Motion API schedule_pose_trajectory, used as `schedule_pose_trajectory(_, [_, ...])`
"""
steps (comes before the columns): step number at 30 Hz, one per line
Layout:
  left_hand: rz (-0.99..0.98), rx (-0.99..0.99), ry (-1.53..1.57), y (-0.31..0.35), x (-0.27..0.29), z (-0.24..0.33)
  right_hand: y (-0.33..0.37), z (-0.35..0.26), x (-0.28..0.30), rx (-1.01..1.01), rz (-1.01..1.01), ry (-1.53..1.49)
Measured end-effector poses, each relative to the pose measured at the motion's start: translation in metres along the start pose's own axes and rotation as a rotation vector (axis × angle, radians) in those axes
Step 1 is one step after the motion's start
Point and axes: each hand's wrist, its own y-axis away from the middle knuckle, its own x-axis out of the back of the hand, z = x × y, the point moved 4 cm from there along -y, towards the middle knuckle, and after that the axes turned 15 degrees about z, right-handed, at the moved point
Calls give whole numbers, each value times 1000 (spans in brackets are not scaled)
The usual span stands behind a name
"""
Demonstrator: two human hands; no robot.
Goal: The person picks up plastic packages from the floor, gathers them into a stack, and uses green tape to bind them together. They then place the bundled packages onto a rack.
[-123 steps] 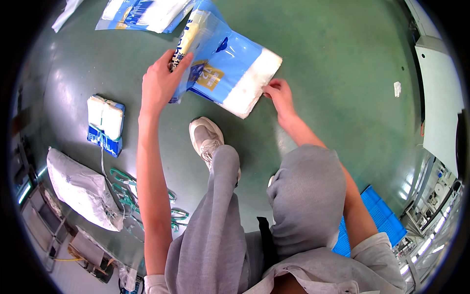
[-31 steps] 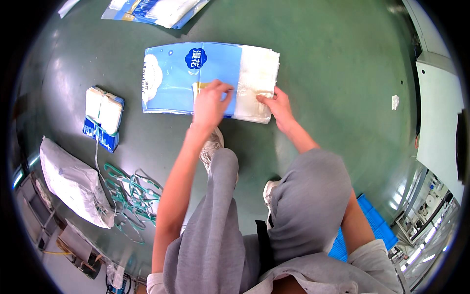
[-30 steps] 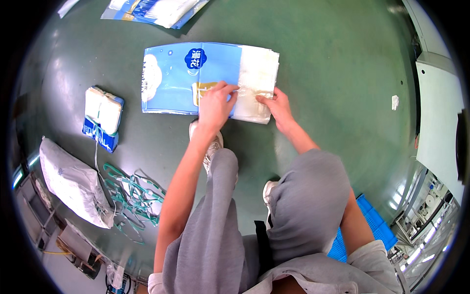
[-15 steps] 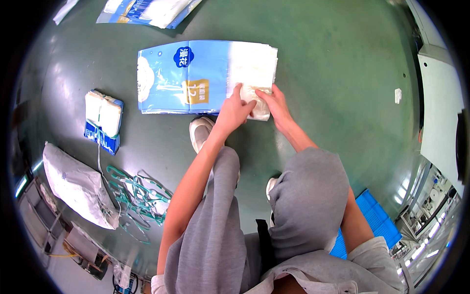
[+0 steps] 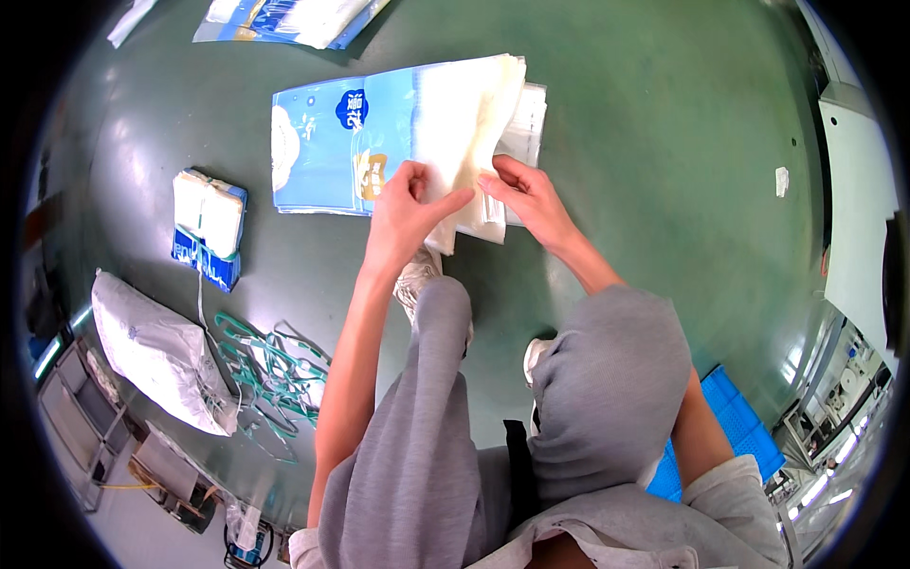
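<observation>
At eleven o'clock, the blue-and-white plastic packaging (image 5: 403, 133) bears white characters in a dark-blue badge (image 5: 352, 109) and white print on a gold patch (image 5: 373, 176); between nine and ten, the tied bundle (image 5: 215, 213) carries white letters on blue.

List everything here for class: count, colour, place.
Packaging stack: one, blue and white, upper centre
Packaging pile: one, blue and white, top left
Bundle: one, white and blue, left
Sack: one, white, lower left
Straps: several, green, lower left
Plastic grid: one, blue, lower right
Scraps: two, white, right, top left
Equipment: several, mixed, both sides
Floor: one, green, throughout
Shoes: two, pale, centre
Clothing: several, grey, bottom
Left hand: one, bare, on stack
Right hand: one, bare, on stack
</observation>
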Motion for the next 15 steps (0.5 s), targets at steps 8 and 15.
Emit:
schedule_pose_trajectory(8, [357, -94, 40, -17, 59, -12, -6, 33, 18, -128, 233, -97])
schedule_pose_trajectory(15, [248, -179, 113, -23, 37, -11, -10, 32, 20, -11, 125, 50])
